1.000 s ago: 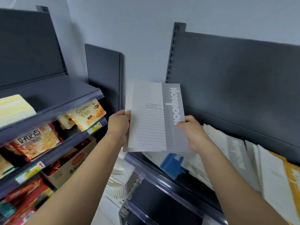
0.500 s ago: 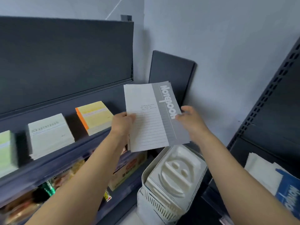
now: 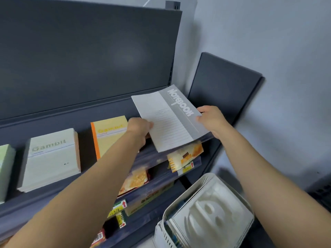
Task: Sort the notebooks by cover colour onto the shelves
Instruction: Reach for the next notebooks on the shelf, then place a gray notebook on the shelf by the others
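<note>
Grey notebook (image 3: pixel 170 117) pinched by left hand (image 3: pixel 138 130), right hand (image 3: pixel 211 120), arms outstretched.

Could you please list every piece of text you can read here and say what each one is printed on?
"Notebook": on the grey notebook.
"Gambit": on the white stack.
"Gambit", faint: on the yellow stack.
Small print on the grey notebook: too small to read.
Shelf price tags and snack packets: blurred, unreadable.
</note>
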{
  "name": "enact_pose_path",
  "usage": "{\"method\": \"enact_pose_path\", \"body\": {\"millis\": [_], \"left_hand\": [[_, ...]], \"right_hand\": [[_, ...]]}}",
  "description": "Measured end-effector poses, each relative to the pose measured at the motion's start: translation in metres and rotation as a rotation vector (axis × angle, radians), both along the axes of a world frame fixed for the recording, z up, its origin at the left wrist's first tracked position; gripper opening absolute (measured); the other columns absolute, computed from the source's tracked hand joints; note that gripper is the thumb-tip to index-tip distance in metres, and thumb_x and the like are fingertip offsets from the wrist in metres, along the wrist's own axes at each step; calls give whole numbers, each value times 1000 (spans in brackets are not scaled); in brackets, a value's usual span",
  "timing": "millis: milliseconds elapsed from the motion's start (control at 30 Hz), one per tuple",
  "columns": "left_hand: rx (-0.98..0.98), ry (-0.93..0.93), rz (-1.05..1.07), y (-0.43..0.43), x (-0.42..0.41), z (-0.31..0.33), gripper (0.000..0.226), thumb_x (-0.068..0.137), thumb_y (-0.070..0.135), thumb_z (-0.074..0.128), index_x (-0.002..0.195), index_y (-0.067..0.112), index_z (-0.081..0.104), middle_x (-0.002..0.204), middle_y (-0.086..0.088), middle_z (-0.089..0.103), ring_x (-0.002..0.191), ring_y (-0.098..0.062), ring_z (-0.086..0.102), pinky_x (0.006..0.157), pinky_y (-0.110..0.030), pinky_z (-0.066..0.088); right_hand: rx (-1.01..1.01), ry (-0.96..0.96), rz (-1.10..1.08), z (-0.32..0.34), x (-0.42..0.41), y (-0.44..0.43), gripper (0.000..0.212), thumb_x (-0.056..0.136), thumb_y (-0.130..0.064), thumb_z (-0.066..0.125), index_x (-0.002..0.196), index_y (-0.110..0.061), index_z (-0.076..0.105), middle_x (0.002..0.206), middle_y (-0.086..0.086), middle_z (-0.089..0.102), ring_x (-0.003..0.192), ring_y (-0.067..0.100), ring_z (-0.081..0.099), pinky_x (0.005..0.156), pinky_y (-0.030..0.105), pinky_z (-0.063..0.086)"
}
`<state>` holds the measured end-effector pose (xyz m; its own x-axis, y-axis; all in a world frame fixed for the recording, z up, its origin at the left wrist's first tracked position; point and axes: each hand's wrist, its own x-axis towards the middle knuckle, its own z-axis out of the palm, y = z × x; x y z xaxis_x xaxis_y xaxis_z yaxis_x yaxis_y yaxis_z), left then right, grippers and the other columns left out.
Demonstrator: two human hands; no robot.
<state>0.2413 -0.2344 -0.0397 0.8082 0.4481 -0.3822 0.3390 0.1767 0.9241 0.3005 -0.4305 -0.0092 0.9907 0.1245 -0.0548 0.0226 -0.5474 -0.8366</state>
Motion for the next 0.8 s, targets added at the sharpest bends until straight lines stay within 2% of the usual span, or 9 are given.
{"method": "enact_pose_path", "body": {"millis": [67, 167, 333, 400, 533, 600, 667, 700, 800], "left_hand": [[69, 51, -14, 6, 17, -2, 24, 89, -5, 55, 74, 13, 48, 80, -6, 55, 70, -20, 56, 78, -35, 53], [104, 100, 24, 9, 39, -10, 20, 88, -10, 52, 77, 8, 51, 74, -4, 54, 77, -24, 54, 87, -40, 51], [121, 142, 7, 10, 61, -18, 22, 83, -19, 51, 78, 2, 51, 78, -10, 56, 71, -27, 57, 71, -36, 56], [173, 143, 1, 10, 65, -17, 21, 82, -19, 55, 78, 2, 52, 84, -12, 59, 78, -28, 61, 66, -34, 56], [316, 202, -97, 10, 63, -14, 17, 82, -14, 58, 78, 2, 52, 95, -16, 63, 79, -31, 64, 76, -45, 58], [437, 263, -160, 8, 58, -10, 14, 82, -5, 64, 82, 3, 52, 101, -17, 62, 75, -30, 64, 72, -41, 59], [694, 335, -204, 5, 49, -1, 21, 82, 8, 68, 95, 2, 52, 112, -19, 55, 77, -30, 58, 63, -35, 52], [803, 343, -198, 3, 45, 3, 31, 83, 13, 67, 107, 1, 51, 119, -19, 49, 82, -31, 54, 64, -33, 46], [882, 122, -227, -7, 32, 20, 44, 89, 18, 61, 128, 4, 46, 130, -16, 45, 89, -30, 55, 72, -29, 39]], "right_hand": [[-15, 4, 12, -5, 22, 7, 27, 90, 2, 49, 100, -17, 65, 93, 5, 65, 78, 17, 60, 63, 24, 51], [-49, -2, 34, -14, 50, 16, 29, 89, 2, 49, 109, -8, 67, 102, 9, 67, 96, 27, 63, 85, 38, 54], [-175, -13, 10, -30, 79, 25, 29, 87, 6, 48, 104, -2, 69, 106, 14, 68, 100, 31, 62, 88, 40, 53], [-195, -14, -1, -35, 85, 28, 29, 87, 6, 48, 107, -2, 68, 109, 14, 68, 103, 31, 62, 89, 40, 53], [-264, -48, -54, -43, 91, 31, 33, 80, 11, 50, 112, 9, 58, 117, 25, 59, 113, 39, 54, 90, 57, 47], [-288, -72, -74, -44, 87, 28, 33, 81, 12, 49, 114, 11, 57, 118, 25, 58, 114, 40, 54, 91, 57, 46], [-260, -103, -97, -40, 80, 23, 31, 85, 8, 50, 114, 8, 60, 117, 23, 62, 112, 38, 56, 94, 47, 49], [-237, -119, -118, -35, 73, 20, 29, 86, 4, 51, 113, 6, 62, 115, 21, 64, 110, 36, 58, 93, 43, 49], [-206, -222, -187, -10, 46, 9, 22, 82, -1, 50, 99, 9, 61, 101, 22, 66, 98, 38, 59, 82, 42, 52]]}}
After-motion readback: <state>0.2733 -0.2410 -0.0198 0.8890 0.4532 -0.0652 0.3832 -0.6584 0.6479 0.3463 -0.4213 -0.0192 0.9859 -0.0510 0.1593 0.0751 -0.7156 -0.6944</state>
